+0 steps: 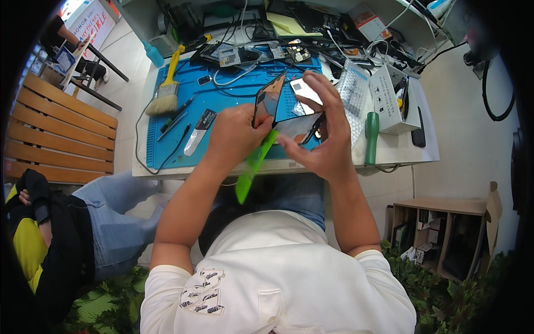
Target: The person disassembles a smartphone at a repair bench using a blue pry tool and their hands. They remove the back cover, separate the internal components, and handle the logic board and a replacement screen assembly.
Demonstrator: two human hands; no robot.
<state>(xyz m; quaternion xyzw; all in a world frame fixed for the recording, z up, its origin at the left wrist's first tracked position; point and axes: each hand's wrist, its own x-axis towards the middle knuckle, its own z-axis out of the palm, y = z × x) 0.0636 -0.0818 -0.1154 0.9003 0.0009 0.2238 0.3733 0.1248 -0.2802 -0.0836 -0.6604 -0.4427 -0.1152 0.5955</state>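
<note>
Over the front of the blue work mat [167, 147] I hold two thin, dark, glossy phone-sized panels, spread in a V that meets low between my hands. My left hand [236, 131] pinches the left panel [269, 100], which stands steeply and reflects orange. From beside that hand a bright green strip [251, 172] hangs past the table edge; how it is held is hidden. My right hand [328, 139] grips the right panel [300, 127] by its outer side, thumb below and fingers raised. Whether the panels are joined cannot be made out. A white phone-shaped piece [305, 94] lies behind.
On the mat's left are a yellow-handled brush [166, 94], a pen-like tool [175, 117] and a flat metal blade [199, 132]. At right stand a green-handled tool [372, 139] and a white box [392, 103]. Phone parts and cables [239, 55] crowd the back. A person [67, 222] sits at left.
</note>
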